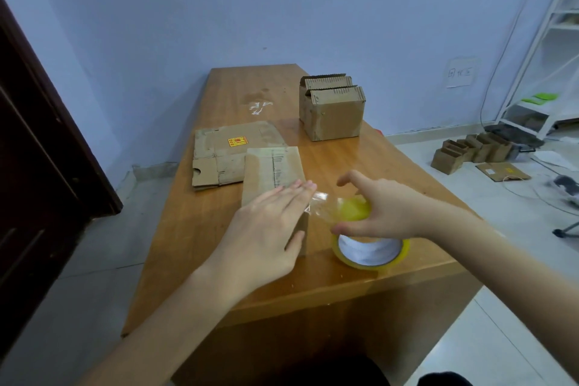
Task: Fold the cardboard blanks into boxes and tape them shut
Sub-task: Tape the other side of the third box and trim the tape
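Near the front edge of the wooden desk (219, 229), a folded cardboard box (272, 172) lies under the left hand (266, 229), whose fingers are straight and together, pressing flat on the box's top while the thumb rests against its near right side. Just beside the box, toward the desk's front right corner, the right hand (385, 210) is above a roll of yellowish clear packing tape (371, 252) that lies flat on the desk; its thumb and fingers pinch the pulled-out tape strip (332, 207), which runs from the hand to the box's right edge under the left fingertips. Behind the box, along the left edge, flat cardboard blanks (219, 153) are stacked, the top one bearing a small yellow-and-red label (238, 141). Toward the back right part of the desk stand two assembled boxes (332, 110) touching each other, their top flaps up. Off the desk, on the floor at the right, more small boxes (470, 150) stand in a row, near a white shelf frame (548, 50).
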`<state>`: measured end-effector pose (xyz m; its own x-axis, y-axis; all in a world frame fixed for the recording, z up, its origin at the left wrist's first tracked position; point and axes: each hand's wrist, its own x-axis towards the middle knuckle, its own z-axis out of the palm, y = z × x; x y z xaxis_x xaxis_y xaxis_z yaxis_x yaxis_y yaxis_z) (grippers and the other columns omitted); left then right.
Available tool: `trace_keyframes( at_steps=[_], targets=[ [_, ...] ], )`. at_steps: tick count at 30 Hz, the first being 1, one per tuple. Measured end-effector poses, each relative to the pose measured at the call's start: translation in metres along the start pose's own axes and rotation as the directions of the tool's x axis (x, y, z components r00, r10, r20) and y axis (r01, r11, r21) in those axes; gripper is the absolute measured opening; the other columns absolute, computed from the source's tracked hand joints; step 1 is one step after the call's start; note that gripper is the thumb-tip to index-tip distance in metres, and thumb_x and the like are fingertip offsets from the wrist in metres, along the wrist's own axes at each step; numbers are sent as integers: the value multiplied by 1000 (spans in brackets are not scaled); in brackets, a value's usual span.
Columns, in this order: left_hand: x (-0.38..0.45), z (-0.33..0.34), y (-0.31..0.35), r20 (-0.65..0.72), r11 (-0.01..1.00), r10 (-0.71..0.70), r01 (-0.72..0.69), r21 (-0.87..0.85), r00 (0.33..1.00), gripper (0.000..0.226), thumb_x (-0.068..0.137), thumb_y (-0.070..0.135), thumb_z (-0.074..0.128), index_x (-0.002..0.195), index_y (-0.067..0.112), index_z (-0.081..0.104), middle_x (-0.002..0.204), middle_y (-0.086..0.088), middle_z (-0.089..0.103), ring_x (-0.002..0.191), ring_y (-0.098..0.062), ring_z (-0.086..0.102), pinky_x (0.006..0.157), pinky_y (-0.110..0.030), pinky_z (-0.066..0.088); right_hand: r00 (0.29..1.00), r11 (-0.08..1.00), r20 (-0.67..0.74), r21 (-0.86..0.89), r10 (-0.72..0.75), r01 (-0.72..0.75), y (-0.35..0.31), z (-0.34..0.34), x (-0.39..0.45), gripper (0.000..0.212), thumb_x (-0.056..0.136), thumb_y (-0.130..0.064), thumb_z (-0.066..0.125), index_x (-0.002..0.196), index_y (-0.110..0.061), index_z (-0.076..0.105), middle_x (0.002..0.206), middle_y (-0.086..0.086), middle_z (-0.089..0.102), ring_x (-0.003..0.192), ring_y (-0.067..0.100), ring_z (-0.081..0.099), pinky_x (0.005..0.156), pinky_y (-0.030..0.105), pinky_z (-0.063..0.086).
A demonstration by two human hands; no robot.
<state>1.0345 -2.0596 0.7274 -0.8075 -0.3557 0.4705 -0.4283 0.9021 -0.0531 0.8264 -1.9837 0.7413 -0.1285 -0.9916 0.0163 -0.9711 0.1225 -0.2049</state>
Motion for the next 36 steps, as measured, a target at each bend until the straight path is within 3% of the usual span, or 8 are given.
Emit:
trace_keyframes(
  at_steps=[3,8,15,18,24,29,32,36],
  targets=[
    [-1,-3,1,45,998,-20,23,-65,999,74,75,28,76,140,16,43,138,4,51,124,-2,40,105,-28,19,994,890,99,-456,54,-3,-11,-10,7,86,72,-80,49,130,-19,34,70,-5,49,72,20,53,64,32,44],
    [-1,-2,-1,75,991,-7,17,-135,997,75,91,31,55,150,29,9,154,14,19,138,4,11,103,-9,-6,993,886,116,-463,27,30,-13,-13,8,99,67,-84,48,140,-21,27,91,-1,61,82,21,57,71,32,47],
    [3,-13,1,62,986,-49,58,-156,997,86,92,16,54,147,39,-8,153,11,27,131,-11,38,103,-22,35,995,921,32,-376,-99,104,-8,-15,1,87,71,-74,59,140,-29,32,118,-5,51,98,16,53,73,30,45],
    [8,-16,-5,43,992,-77,81,-96,996,89,89,9,56,148,37,-3,146,11,35,95,-9,51,77,-20,41,994,922,6,-373,-111,105,-9,-14,4,84,73,-73,58,140,-29,31,119,-6,53,93,18,56,71,32,46],
    [20,-17,-38,64,983,10,2,-181,998,46,81,30,68,124,30,54,119,18,57,113,-4,49,99,-27,37,990,903,-61,-420,-125,88,-23,-10,-3,91,78,-76,44,149,-23,21,140,-1,40,127,17,39,97,27,35],
    [11,-5,-57,130,889,-56,108,-445,990,40,78,31,74,115,37,58,126,28,45,120,5,40,99,-30,40,887,922,-461,330,-29,202,-80,21,-31,76,92,-61,30,152,-20,9,156,-17,2,144,-3,-6,115,12,1],
    [9,-6,-65,147,844,-26,100,-527,989,40,79,32,73,116,38,60,124,31,46,120,5,42,100,-32,42,929,672,-352,717,117,187,-105,39,-26,72,97,-44,44,152,-25,1,157,-20,2,141,-9,-2,118,17,6],
    [11,-11,-67,164,820,-15,106,-562,986,38,77,39,69,111,49,57,125,33,46,123,7,41,106,-34,37,957,568,-214,820,194,68,-111,56,-8,71,98,-40,43,152,-27,-1,153,-25,0,144,3,-12,119,26,2]
  ],
)
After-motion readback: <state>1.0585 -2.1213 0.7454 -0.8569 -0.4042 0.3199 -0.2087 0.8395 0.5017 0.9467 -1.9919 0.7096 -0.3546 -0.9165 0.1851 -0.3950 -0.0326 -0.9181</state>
